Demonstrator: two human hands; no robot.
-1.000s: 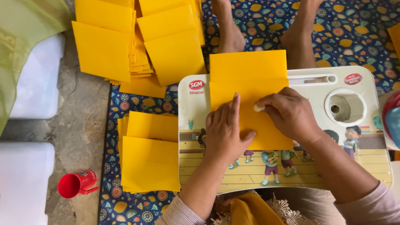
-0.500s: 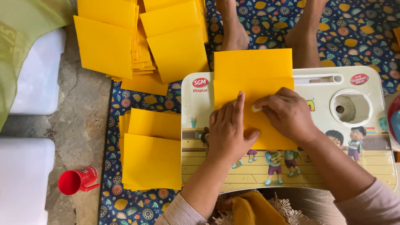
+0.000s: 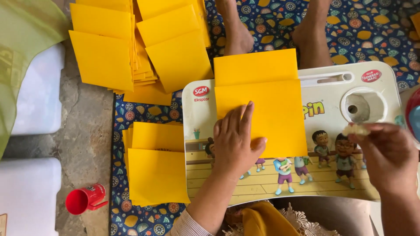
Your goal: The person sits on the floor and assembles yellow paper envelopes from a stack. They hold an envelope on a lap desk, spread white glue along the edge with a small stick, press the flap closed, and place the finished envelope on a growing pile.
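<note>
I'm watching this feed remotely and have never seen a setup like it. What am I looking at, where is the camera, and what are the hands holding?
There is no machine here: a person works with two bare hands, and the one camera sits on their head, looking down.

The left hand lies flat on a yellow envelope, pressing it onto a small lap table with cartoon pictures on top. The envelope's flap is open, pointing away from the person.

The right hand is lifted off to the side, pinching a small whitish lump in its fingertips; what it is cannot be told.

More yellow envelopes lie in a spread heap and a neater stack on a patterned mat. A red cup lies on its side on the floor. The person's bare feet show beyond the table.
</note>
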